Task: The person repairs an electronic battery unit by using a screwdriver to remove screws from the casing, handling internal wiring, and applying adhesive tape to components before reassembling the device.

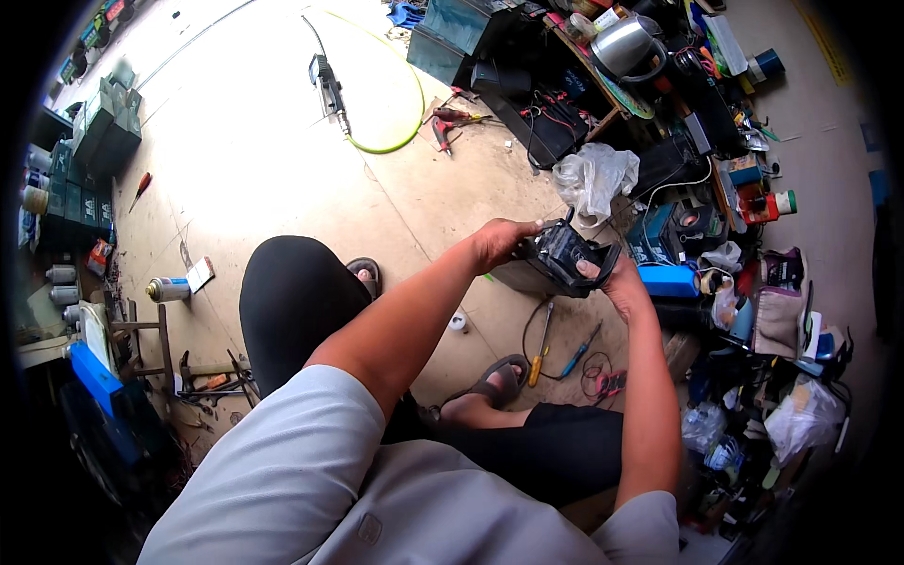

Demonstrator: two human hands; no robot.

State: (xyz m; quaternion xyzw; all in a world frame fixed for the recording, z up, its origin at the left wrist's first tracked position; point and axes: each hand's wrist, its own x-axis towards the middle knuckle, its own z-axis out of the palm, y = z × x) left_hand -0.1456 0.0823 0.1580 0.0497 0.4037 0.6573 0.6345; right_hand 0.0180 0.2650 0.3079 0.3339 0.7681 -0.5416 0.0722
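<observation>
Both my arms reach out over the floor to a black plastic housing [563, 254] with a rim and parts inside it. My left hand [506, 242] is closed on its left edge, thumb on top. On the right side, my right hand [614, 280] grips the rim, its thumb pressed on the upper face. What the housing is, I cannot make out. Beneath it shows a greyish block [518, 280], partly hidden. Close by on the floor lie a screwdriver with a yellow handle [536, 365] and a blue pen-like tool [575, 358] with a cable.
A yellow-green air hose [421, 104] with a black inflator gun [325, 87] lies ahead. Red-handled pliers [452, 115] are near it. A crumpled plastic bag [595, 179] and a cluttered shelf with a steel kettle [623, 45] stand right. A spray can [169, 289] lies left.
</observation>
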